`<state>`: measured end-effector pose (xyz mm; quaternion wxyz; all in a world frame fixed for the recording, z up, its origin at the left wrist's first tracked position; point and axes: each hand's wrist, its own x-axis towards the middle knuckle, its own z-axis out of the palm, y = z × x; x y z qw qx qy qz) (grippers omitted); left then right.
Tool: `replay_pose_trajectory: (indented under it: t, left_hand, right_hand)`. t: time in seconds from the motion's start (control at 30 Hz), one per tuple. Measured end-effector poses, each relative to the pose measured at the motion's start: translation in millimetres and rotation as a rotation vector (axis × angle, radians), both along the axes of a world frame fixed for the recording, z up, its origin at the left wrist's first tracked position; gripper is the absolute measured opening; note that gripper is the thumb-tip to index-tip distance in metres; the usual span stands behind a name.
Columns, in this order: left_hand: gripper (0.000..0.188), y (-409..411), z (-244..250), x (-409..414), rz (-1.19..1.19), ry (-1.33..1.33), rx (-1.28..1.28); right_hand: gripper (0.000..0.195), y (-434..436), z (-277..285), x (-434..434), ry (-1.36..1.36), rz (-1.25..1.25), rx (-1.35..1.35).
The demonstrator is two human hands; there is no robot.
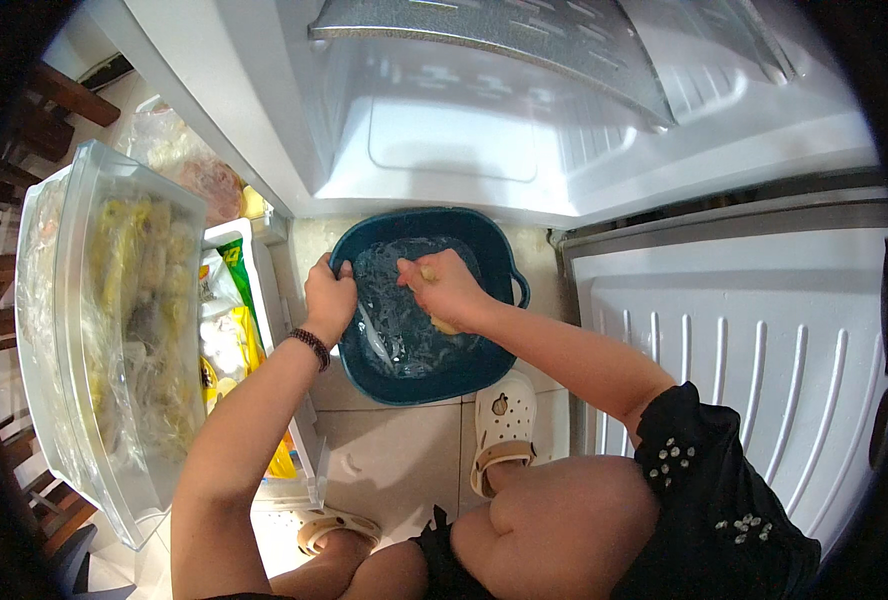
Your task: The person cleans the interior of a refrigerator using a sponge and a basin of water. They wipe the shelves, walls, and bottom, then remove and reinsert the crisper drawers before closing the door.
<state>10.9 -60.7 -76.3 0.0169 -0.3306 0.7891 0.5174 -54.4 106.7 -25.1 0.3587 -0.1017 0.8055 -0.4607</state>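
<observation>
A dark teal plastic basin [425, 390] with water in it stands on the tiled floor, against the front of the open fridge compartment. My left hand [331, 297] grips the basin's left rim, fingers over the edge. Inside the basin, my right hand [444, 289] is closed around a pale yellowish cloth or sponge, partly hidden by the fingers. A whitish strip [374, 337], perhaps a reflection or clear plastic, shows at the basin's left side.
Freezer drawers [76, 315] with bagged food are stacked at the left, beside a white drawer [260, 285] of colourful packages. The ribbed fridge door [729, 352] stands open at the right. Above the basin is the white fridge interior [451, 142] with a metallic shelf [504, 37]. Clogs [505, 420] are below.
</observation>
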Motion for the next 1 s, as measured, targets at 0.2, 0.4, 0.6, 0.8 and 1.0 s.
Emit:
replay_pose_trajectory:
  t: [0.2,0.4,0.6,0.8,1.0]
  left_hand:
    - [0.021,1,0,-1,-0.002,-0.005,-0.018]
    - [0.021,0,-7,-2,0.019,-0.015,-0.020]
    - [0.021,3,4,-2,0.015,-0.038,-0.027]
    - [0.022,1,5,-3,-0.011,-0.034,-0.039]
    - [0.019,4,5,0,0.009,0.012,-0.095]
  right_hand:
    - [0.064,-3,1,0,0.002,0.018,0.062]
    - [0.070,-8,10,6,0.171,0.075,0.151]
    - [0.073,-9,14,11,0.229,0.143,0.066]
    - [0.071,-7,17,18,0.286,0.174,0.037]
    - [0.067,-6,8,29,0.306,0.226,0.049]
